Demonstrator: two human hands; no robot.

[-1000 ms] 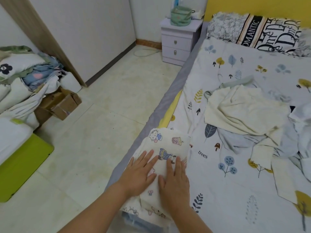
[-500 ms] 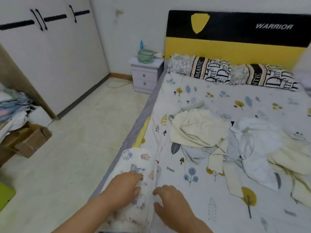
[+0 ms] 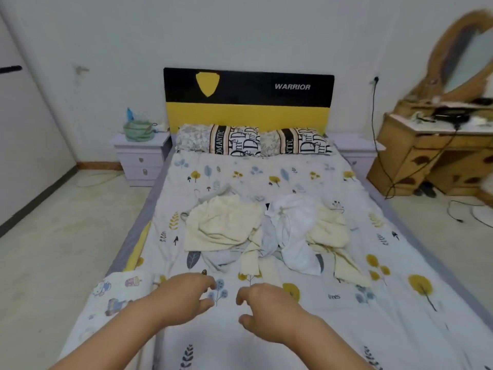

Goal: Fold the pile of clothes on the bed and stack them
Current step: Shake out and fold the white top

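A pile of unfolded clothes lies in the middle of the bed [image 3: 400, 311]: a cream garment [image 3: 221, 225] on the left, a white garment [image 3: 293, 228] in the centre and another cream piece [image 3: 329, 231] on the right. A folded cartoon-print cloth [image 3: 114, 295] sits at the bed's near left edge. My left hand [image 3: 184, 295] and my right hand [image 3: 269, 305] hover side by side above the sheet, short of the pile, fingers loosely curled and holding nothing.
Two patterned pillows [image 3: 253, 141] lie against the black and yellow headboard [image 3: 248, 100]. A white nightstand [image 3: 140, 158] with a green basket stands left of the bed. A wooden dressing table [image 3: 437, 156] with a mirror and trailing cables stands at the right.
Both hands have left the folded cartoon-print cloth and moved right and forward over the sheet. The view has swung up and right onto the whole bed.
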